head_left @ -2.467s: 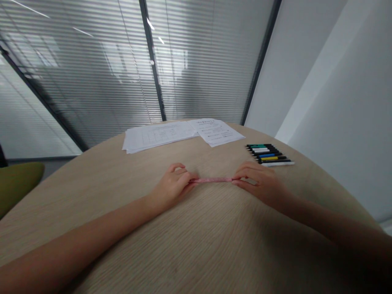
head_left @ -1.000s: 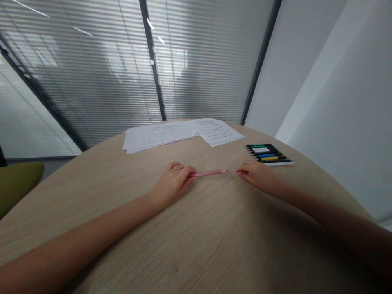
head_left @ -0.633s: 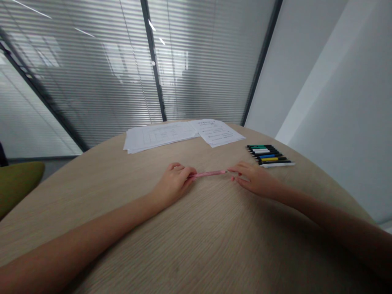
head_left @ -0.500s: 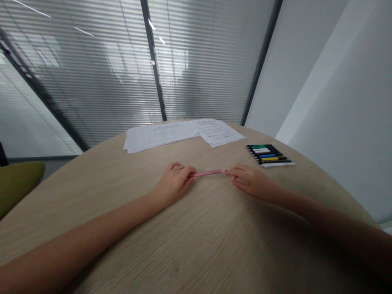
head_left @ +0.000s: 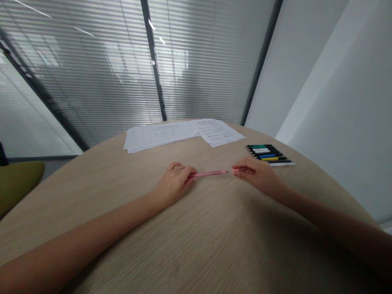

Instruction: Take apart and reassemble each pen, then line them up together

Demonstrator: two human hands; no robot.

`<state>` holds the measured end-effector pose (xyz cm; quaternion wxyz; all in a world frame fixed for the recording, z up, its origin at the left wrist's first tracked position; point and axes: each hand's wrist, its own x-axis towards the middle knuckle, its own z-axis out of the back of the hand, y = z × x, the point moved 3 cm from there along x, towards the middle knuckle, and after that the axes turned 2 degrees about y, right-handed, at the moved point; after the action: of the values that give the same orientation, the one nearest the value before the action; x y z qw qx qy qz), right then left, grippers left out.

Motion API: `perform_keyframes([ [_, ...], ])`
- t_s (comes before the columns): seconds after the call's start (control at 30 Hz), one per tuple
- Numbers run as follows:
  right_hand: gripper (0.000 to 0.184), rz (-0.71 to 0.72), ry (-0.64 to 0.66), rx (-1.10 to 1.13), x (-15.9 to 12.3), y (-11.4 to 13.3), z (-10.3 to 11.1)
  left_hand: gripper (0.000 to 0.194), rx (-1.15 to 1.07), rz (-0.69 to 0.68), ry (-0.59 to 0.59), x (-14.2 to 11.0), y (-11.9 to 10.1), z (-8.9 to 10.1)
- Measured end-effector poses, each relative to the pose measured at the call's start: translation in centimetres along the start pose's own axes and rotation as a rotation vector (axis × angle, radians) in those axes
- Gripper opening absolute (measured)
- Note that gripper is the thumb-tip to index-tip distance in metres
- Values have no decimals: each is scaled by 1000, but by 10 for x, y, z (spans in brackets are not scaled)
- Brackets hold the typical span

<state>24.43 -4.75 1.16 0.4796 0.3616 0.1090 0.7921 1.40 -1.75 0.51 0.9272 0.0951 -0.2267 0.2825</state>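
A slim pink pen lies nearly level just above or on the wooden table, its small dark tip pointing right. My left hand is closed around its left end, and the fingers hide that part. Just right of the tip, a small gap away from it, is my right hand. Its thumb and fingers are pinched on a small pink piece, mostly covered, whose exact kind I cannot make out.
Beyond my right hand, several pens with green, white, blue, yellow and black parts lie in a row. White printed sheets lie at the far edge of the round table. A green chair stands at left.
My right hand first let go of the pen's right end and drew back. It then reached to the tip with fingers apart, and now is pinched slightly right of it. The left hand stays.
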Motion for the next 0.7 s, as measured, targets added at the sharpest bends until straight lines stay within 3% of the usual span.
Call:
perform_keyframes([
  [0.13, 10, -130, -54, 188, -2, 6, 1, 13, -6, -29, -23, -1, -1, 0],
  [0.53, 12, -170, -28, 170, -4, 10, 0, 14, -49, -47, -24, -1, -4, 4],
  [0.7, 16, -259, -24, 215, -4, 7, -2, 12, -61, -54, -22, -2, -4, 2],
])
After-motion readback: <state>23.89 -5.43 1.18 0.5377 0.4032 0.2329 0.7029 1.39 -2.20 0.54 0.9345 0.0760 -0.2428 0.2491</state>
